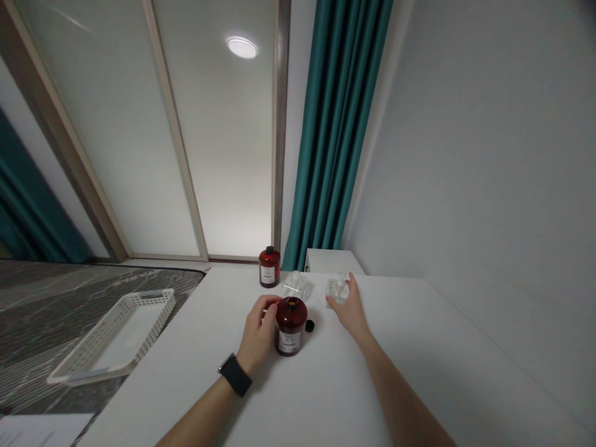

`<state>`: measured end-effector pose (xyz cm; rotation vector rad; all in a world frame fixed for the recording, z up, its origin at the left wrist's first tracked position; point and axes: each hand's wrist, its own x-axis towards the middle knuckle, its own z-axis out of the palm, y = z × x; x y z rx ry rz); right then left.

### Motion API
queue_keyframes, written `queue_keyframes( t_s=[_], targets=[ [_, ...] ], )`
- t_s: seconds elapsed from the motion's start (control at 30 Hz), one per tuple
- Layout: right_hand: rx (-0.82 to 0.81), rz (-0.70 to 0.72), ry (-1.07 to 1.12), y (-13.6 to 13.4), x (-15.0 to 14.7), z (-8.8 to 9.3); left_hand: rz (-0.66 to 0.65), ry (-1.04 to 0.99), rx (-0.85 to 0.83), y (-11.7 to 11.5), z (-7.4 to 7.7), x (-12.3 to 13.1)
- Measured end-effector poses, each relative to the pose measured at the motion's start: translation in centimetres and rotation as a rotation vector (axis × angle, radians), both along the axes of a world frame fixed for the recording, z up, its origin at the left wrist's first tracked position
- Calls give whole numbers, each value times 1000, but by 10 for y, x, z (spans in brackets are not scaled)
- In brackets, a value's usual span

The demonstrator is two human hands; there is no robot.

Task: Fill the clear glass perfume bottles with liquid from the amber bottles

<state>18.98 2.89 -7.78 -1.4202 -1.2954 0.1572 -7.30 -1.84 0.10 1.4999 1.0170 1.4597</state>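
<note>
A dark red-brown bottle (290,329) with a white label stands upright on the white table, its mouth uncapped. My left hand (258,329), with a dark watch on the wrist, curls its fingers against the bottle's left side. Just right of the bottle lies a small black cap (310,326). My right hand (349,310) has thumb and fingers around a clear, glass-like small bottle (334,289), whose exact shape is hard to make out. Another clear item (295,284) lies behind the open bottle, partly hidden by it.
A second red-brown bottle (269,268) with a black cap stands at the table's far edge. The white table (195,347) meets a grey-white wall on the right. A white plastic basket (74,366) is on the left, over a dark patterned surface. A white cabinet (330,259) stands behind.
</note>
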Motion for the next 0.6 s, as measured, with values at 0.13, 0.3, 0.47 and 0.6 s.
queue_keyframes(
  t_s=[0.13, 0.3, 0.47, 0.6],
  targets=[
    [-3, -2, 28, -5, -2, 10, 21, -9, -16, 3, 0, -2],
    [1, -2, 63, -25, -10, 38, 10, -6, -6, 5, 2, -8],
    [-17, 60, 115, -58, -26, 88, -5, 198, 276, -1, 9, -15],
    [13, 136, 98, -84, -43, 131, 16, 431, 491, -10, 20, -18]
  ],
)
